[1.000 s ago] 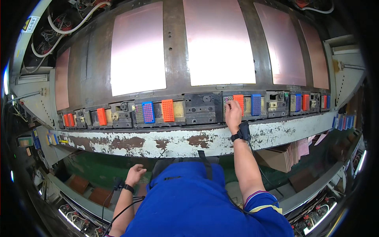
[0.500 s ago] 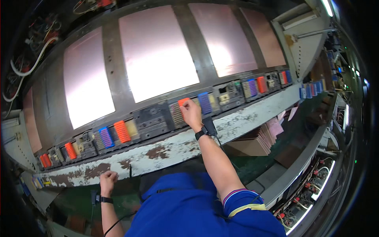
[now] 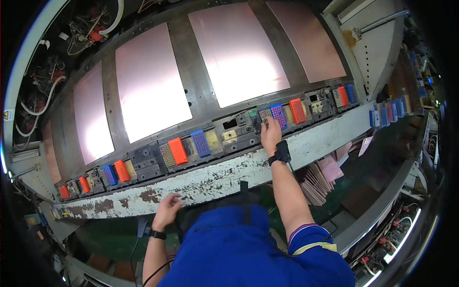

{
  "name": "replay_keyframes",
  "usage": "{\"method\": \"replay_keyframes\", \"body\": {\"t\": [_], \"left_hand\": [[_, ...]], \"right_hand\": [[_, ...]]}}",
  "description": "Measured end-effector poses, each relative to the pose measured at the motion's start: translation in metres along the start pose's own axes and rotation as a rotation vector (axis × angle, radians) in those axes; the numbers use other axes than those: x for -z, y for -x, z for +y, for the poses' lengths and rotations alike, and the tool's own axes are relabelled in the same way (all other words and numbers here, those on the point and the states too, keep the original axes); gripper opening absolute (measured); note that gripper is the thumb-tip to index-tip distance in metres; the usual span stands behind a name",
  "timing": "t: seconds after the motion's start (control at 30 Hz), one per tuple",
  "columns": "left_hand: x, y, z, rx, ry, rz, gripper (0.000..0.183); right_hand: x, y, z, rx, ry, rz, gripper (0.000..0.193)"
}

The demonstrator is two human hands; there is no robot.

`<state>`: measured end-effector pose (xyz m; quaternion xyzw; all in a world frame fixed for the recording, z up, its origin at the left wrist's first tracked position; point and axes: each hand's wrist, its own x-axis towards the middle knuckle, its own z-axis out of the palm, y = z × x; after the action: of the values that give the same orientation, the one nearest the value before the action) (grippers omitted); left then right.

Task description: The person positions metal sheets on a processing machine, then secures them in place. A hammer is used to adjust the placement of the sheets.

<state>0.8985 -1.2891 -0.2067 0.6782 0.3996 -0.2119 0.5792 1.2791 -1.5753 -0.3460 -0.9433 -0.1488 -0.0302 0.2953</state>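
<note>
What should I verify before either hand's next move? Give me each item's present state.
1. Right hand at the speckled grey-green rectangular block: ok, fingertips are over its near part.
2. Something pinched in the right fingers: cannot tell, the hand hides it.
3. Full view of that grey-green block: not ok, the hand covers part.
4. Pink-dotted blue rectangular block and orange perforated rectangular block uncovered: ok, both show right of the hand.
5. Left hand away from the blocks: ok, it is near the chipped white-painted beam.
</note>
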Motion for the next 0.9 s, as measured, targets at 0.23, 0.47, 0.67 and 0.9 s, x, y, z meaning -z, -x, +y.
{"method": "replay_keyframes", "body": {"t": [0.23, 0.47, 0.67, 0.9], "left_hand": [[-0.071, -0.016, 0.089, -0.066, -0.172, 0.008, 0.025], [-0.107, -0.051, 0.141, -0.173, -0.179, -0.037, 0.025], [-0.157, -0.075, 0.239, -0.464, 0.073, -0.031, 0.039], [-0.163, -0.095, 0.248, -0.666, -0.426, 0.066, 0.018]], "right_hand": [[0.006, -0.012, 0.004, -0.049, 0.005, -0.015, 0.008], [0.007, -0.019, -0.002, -0.192, -0.32, 0.137, 0.007], [0.102, -0.008, -0.05, -0.689, -1.334, -0.516, 0.006], [0.115, 0.011, -0.072, -0.44, -1.159, -0.654, 0.009]]}}
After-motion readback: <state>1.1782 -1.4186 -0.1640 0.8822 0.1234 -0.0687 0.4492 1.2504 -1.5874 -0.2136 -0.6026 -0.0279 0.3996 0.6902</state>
